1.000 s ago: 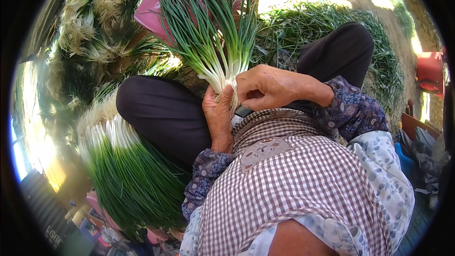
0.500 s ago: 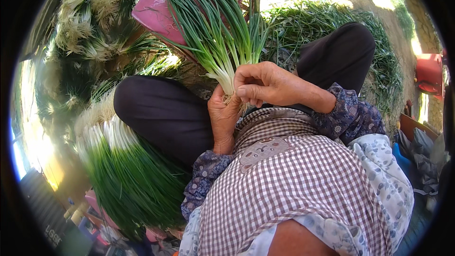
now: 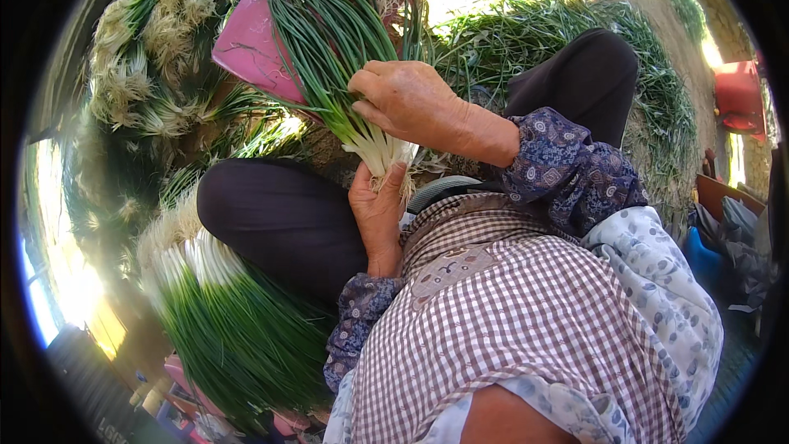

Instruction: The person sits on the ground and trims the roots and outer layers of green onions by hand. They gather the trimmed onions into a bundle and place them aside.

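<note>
Apron cloth (image 3: 509,312) in brown-and-white check is spread over the body and lap, with a knee in dark trousers (image 3: 271,214) raised to either side. Beyond the right knee, loose green leaves (image 3: 501,37) are heaped on the ground. Beside the left knee, a thick stack of green onions (image 3: 238,329) is laid with the white ends up and the leaves trailing down; more rooted clumps (image 3: 148,62) are piled at the upper left. Between the knees, a bunch of green onions (image 3: 341,74) is held slantwise, its leaves fanned to the upper left across a piece of pink plastic (image 3: 255,49). The right hand (image 3: 403,99) is set above the left, over the stalks where white turns green, its fingers curled; whether they are pinched on any stalk cannot be told. The bunch's root end is gripped in the left hand (image 3: 374,205), between thumb and fingers, so that the white stems are extended up and away from it. Pale roots (image 3: 408,187) are seen at the thumb.
</note>
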`<state>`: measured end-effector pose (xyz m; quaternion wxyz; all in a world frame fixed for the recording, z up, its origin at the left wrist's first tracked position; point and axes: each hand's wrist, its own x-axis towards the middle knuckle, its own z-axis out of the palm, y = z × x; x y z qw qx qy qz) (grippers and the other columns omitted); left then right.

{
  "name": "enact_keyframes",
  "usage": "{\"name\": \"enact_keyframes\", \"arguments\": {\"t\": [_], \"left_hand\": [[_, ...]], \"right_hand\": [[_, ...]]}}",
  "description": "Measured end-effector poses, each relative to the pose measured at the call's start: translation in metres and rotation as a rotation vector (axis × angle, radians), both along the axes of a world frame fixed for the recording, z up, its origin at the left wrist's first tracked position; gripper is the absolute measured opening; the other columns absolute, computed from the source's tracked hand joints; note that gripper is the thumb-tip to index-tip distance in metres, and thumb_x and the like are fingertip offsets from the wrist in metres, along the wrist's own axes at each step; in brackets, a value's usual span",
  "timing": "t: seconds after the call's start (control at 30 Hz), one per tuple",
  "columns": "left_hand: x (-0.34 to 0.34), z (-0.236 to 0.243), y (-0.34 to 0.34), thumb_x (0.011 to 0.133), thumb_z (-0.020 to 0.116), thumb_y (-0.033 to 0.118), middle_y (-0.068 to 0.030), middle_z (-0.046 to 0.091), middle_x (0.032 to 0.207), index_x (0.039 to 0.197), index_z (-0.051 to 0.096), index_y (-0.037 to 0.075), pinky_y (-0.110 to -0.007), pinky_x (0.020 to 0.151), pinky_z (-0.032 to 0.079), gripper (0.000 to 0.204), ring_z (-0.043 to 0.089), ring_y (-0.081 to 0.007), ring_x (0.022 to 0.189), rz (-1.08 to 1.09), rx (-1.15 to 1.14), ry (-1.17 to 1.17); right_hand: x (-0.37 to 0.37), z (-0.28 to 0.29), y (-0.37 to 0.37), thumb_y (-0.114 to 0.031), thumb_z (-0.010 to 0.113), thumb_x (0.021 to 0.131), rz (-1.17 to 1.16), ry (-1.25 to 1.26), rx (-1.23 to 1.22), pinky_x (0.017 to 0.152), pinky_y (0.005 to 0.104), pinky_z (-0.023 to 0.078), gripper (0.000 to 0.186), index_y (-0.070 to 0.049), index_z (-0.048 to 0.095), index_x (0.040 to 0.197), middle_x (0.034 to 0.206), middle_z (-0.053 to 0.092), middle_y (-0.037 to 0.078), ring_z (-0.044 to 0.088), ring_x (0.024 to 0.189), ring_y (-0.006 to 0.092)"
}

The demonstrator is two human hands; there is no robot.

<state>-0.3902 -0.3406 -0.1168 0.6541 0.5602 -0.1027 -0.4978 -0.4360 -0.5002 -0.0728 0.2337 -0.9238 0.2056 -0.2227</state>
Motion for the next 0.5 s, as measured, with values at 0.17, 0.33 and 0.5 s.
{"name": "enact_keyframes", "arguments": {"t": [0.17,0.33,0.5], "left_hand": [[-0.003,0.000,0.002,0.088,0.067,0.015,0.0004,0.064,0.090,0.114,0.057,0.003,-0.018,0.053,0.045,0.030,0.056,-0.0046,0.066,0.034,-0.007,0.036],[-0.007,-0.002,0.001,0.086,0.070,0.019,0.0005,0.064,0.089,0.115,0.057,0.003,-0.017,0.051,0.042,0.035,0.055,-0.0034,0.064,0.072,-0.064,0.050],[-0.001,-0.001,0.002,0.085,0.070,0.020,0.0000,0.064,0.089,0.118,0.056,0.003,-0.016,0.048,0.040,0.040,0.053,-0.0030,0.060,0.007,-0.014,-0.065]], "right_hand": [[-0.017,0.000,0.018,-0.014,0.064,0.074,0.061,-0.030,-0.059,0.057,0.0365,0.050,0.011,-0.010,0.055,0.080,0.074,0.051,0.005,0.059,0.072,0.0256],[-0.032,-0.009,0.034,-0.013,0.065,0.079,0.146,-0.074,0.223,0.055,0.0339,0.051,0.010,-0.007,0.060,0.086,0.073,0.059,0.006,0.062,0.065,0.0242],[-0.031,-0.011,0.001,-0.017,0.059,0.093,-0.009,-0.396,1.682,0.050,0.0146,0.048,0.016,-0.002,0.061,0.089,0.077,0.062,0.001,0.058,0.062,0.0025]]}}
